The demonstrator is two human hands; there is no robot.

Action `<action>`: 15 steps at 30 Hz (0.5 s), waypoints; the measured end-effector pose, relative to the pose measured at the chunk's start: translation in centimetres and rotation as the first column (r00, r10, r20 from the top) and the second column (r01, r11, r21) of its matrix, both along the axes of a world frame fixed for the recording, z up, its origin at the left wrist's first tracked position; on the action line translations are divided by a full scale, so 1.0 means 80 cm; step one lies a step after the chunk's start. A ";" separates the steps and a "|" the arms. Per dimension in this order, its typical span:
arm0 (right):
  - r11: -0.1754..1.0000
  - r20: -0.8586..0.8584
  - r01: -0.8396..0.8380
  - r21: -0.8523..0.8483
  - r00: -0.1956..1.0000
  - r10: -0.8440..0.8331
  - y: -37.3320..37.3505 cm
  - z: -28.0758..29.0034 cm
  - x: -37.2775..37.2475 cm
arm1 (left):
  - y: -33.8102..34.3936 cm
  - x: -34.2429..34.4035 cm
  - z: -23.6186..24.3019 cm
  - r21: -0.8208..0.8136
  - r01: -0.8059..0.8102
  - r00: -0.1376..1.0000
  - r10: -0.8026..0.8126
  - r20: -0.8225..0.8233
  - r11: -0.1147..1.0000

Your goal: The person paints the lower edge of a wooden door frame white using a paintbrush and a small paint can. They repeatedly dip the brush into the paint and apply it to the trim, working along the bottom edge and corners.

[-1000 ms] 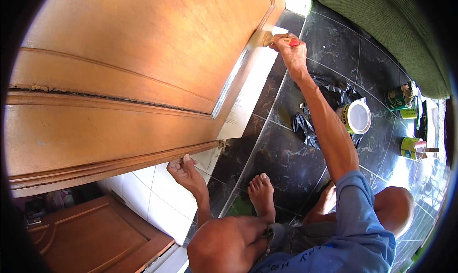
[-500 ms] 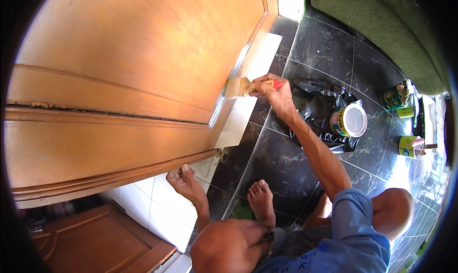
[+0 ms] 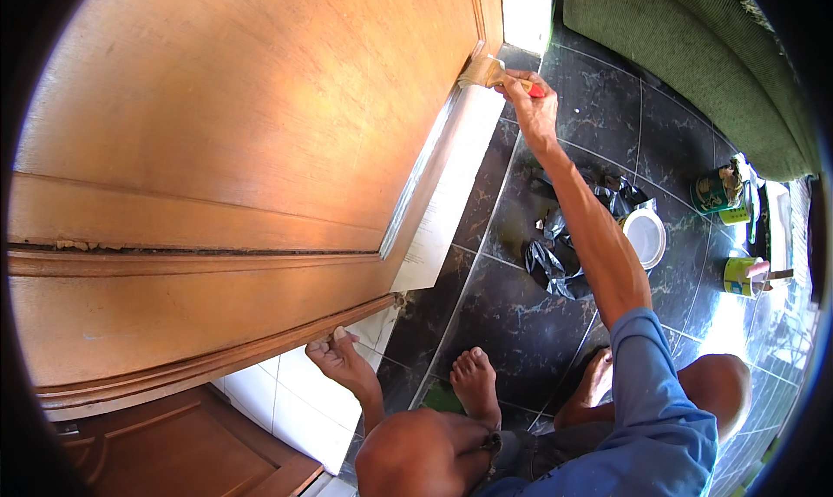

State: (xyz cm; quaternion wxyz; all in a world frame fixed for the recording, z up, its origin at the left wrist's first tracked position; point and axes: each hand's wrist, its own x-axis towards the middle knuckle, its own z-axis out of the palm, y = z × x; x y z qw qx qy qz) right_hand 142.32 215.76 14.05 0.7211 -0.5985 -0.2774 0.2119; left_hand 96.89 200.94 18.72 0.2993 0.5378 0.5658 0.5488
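A brown wooden panelled door (image 3: 226, 106) fills the left and top. My right hand (image 3: 534, 106) grips a paintbrush (image 3: 482, 70) by its yellow and red handle, with the bristles against the door's lower part near the far corner of the panel. Behind the brush, a shiny pale strip (image 3: 421, 171) runs along the panel groove. White printed paper (image 3: 447, 193) lies along the door's bottom edge. At the near edge of the door, my left hand (image 3: 345, 364) is closed with thumb and fingers pinching the wooden edge.
An open paint can (image 3: 645, 236) with a white inside stands by crumpled black plastic (image 3: 555, 258), partly behind my right forearm. Further right are a dark green can (image 3: 716, 193) and a yellow-green can (image 3: 742, 276). A green sofa (image 3: 677, 63) curves along the far right. Dark tiles (image 3: 512, 323) cover the floor.
My right hand has moved the paintbrush up and to the right along the panel groove, toward the far corner. My left hand stays on the door edge.
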 end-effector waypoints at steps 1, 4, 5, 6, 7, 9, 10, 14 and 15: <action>0.999 0.056 -0.037 0.010 0.998 0.036 -0.006 -0.005 -0.005 | 0.000 -0.001 -0.002 -0.002 0.007 1.000 -0.007 -0.001 1.000; 0.982 0.100 -0.188 -0.032 0.977 0.190 -0.044 0.001 -0.056 | -0.001 -0.002 0.004 -0.001 0.007 1.000 -0.007 -0.027 1.000; 0.959 0.080 -0.241 -0.148 0.964 0.255 -0.059 0.019 -0.076 | -0.001 -0.004 0.007 -0.004 -0.007 0.999 0.007 -0.034 1.000; 0.944 -0.041 -0.312 -0.112 0.950 0.309 -0.071 0.029 -0.087 | -0.001 -0.003 0.010 -0.006 -0.014 0.999 0.014 -0.033 1.000; 0.926 -0.162 -0.371 -0.071 0.920 0.357 -0.078 0.033 -0.090 | -0.001 -0.001 0.011 -0.013 -0.015 0.999 0.014 -0.035 1.000; 0.887 -0.293 -0.457 -0.062 0.858 0.421 -0.076 0.033 -0.087 | -0.003 0.000 0.015 -0.021 -0.024 0.999 0.023 -0.043 1.000; 0.866 -0.354 -0.497 -0.051 0.820 0.450 -0.071 0.033 -0.083 | -0.001 0.000 0.016 -0.021 -0.027 0.999 0.026 -0.046 0.999; 0.945 -0.256 -0.325 0.027 0.912 0.321 -0.018 -0.003 -0.026 | -0.001 0.001 0.014 -0.019 -0.014 1.000 0.013 -0.024 1.000; 0.952 -0.237 -0.293 0.088 0.922 0.306 -0.005 -0.010 -0.010 | 0.000 0.002 0.015 -0.014 -0.024 1.000 0.024 -0.013 1.000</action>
